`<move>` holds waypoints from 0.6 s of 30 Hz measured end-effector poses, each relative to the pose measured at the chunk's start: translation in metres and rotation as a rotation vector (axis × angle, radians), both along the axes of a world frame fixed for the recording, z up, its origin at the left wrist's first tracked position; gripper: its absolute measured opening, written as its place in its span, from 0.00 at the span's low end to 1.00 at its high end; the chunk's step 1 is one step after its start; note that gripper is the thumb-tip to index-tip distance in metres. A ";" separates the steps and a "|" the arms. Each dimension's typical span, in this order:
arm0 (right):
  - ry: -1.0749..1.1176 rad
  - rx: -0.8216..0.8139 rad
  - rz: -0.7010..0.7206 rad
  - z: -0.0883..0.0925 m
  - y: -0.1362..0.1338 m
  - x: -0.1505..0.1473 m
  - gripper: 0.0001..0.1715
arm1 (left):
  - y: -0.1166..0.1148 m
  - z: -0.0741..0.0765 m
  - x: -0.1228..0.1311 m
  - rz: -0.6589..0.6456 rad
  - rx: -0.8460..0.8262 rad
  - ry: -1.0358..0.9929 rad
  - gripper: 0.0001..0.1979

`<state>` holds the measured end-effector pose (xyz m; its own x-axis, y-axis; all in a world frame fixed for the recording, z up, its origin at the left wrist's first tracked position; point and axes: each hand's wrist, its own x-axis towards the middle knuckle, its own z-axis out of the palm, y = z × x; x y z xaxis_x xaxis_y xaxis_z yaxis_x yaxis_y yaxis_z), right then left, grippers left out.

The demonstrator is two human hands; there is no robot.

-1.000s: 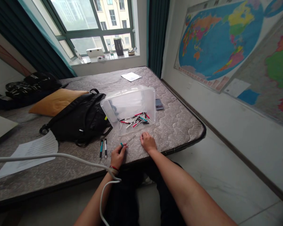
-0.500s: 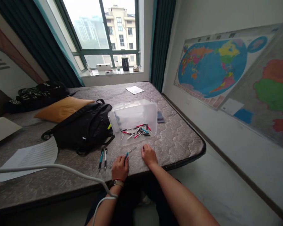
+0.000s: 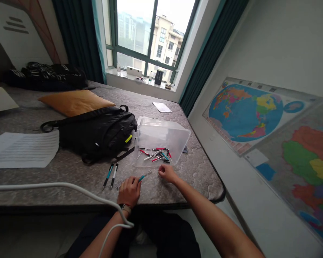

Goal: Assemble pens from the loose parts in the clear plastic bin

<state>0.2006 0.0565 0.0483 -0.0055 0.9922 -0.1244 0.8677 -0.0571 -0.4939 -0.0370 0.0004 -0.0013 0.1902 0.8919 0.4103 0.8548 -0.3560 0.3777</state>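
My left hand rests on the quilted mattress near its front edge, fingers pinched on a teal pen that points up and to the right. My right hand sits just right of the pen's tip, fingers curled; what they hold, if anything, is hidden. Behind both hands a clear plastic box lies tipped on its side with several loose pens in it. Two more pens lie side by side to the left of my left hand.
A black backpack lies left of the box, with an orange cushion behind it. Printed sheets sit at the far left. A white cable runs to my left wrist. World maps lean on the right wall.
The view has swung up and to the left. Both hands stay near the front edge; the left still pinches the teal pen, and the right has edged closer to the box.
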 end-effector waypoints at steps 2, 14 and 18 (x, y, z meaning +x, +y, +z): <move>0.053 0.067 -0.047 0.012 0.022 0.004 0.16 | 0.000 0.000 0.000 -0.001 0.003 0.013 0.14; -0.588 -0.120 -0.116 0.036 0.129 0.042 0.15 | 0.001 -0.005 -0.001 -0.021 -0.004 0.021 0.11; -0.656 -0.148 -0.051 0.032 0.144 0.033 0.16 | 0.001 -0.004 -0.002 -0.024 0.007 0.007 0.10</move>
